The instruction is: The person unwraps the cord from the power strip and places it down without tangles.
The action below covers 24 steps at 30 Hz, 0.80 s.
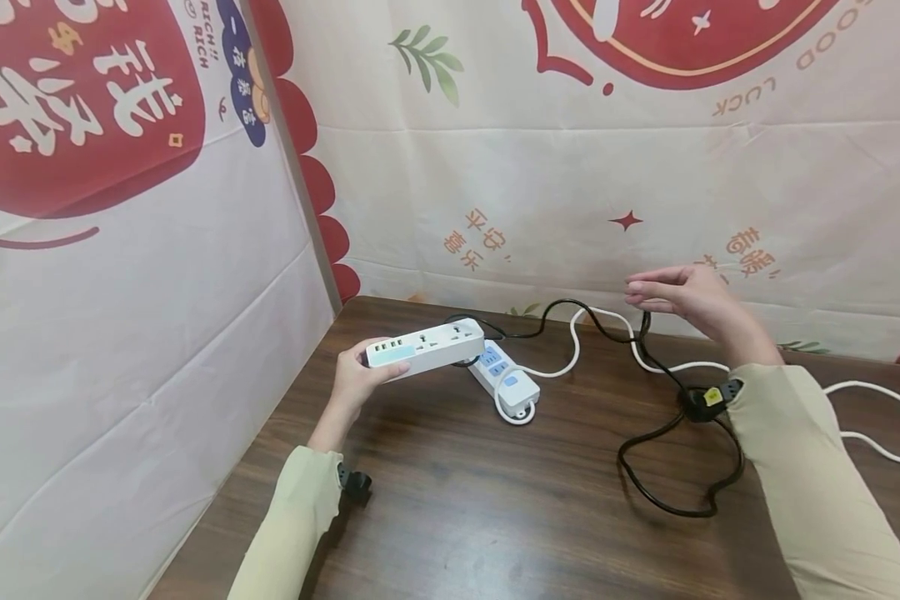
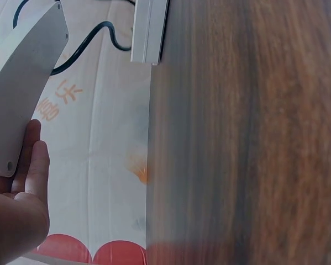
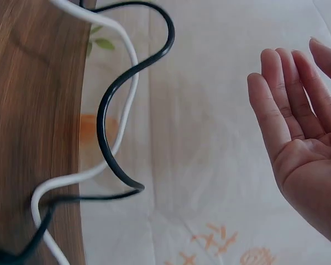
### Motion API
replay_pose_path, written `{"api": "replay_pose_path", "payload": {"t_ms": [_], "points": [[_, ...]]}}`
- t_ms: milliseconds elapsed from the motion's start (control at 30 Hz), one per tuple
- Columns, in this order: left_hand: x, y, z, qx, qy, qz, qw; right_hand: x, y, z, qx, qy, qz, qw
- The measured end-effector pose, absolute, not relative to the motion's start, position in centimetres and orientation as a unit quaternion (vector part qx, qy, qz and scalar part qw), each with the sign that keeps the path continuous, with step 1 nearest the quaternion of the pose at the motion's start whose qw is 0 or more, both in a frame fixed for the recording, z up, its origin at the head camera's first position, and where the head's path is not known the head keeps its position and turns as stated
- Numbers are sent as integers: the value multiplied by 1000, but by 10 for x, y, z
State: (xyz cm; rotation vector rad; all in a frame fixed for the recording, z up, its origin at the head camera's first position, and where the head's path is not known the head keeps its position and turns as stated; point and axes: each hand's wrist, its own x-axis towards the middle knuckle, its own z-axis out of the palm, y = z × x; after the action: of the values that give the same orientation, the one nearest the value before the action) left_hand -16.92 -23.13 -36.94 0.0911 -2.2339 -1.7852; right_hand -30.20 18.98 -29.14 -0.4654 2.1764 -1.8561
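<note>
My left hand (image 1: 356, 375) grips the near end of a white power strip (image 1: 427, 346), lifted and tilted above the table, its sockets and several USB ports facing up. In the left wrist view the strip's plain underside (image 2: 21, 94) shows, with fingers wrapped at its lower end. Behind it lies a second white power strip (image 1: 521, 392) with blue sockets, on the table. My right hand (image 1: 690, 300) is raised near the back edge, fingers loosely extended. In the right wrist view nothing lies in its palm (image 3: 309, 160), and the black cord (image 3: 104, 116) runs apart from it.
A white cord (image 1: 573, 354) and the black cord cross along the back of the brown table (image 1: 450, 500). A black loop (image 1: 630, 467) lies at right. Beside the right sleeve is a black piece (image 1: 697, 407) with a yellow label. Printed cloth (image 1: 540, 192) hangs behind.
</note>
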Motion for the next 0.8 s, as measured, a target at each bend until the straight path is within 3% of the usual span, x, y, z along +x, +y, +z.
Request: {"api": "replay_pose_path", "payload": {"t_ms": [433,800], "points": [[-178,-237,-379,36,-772,-621,130,-304,141,-301,-219,740,-616,157],[-186,-240,-389,31,-768,-626,132,-303,107,-304,-216,754,-594,178]]}}
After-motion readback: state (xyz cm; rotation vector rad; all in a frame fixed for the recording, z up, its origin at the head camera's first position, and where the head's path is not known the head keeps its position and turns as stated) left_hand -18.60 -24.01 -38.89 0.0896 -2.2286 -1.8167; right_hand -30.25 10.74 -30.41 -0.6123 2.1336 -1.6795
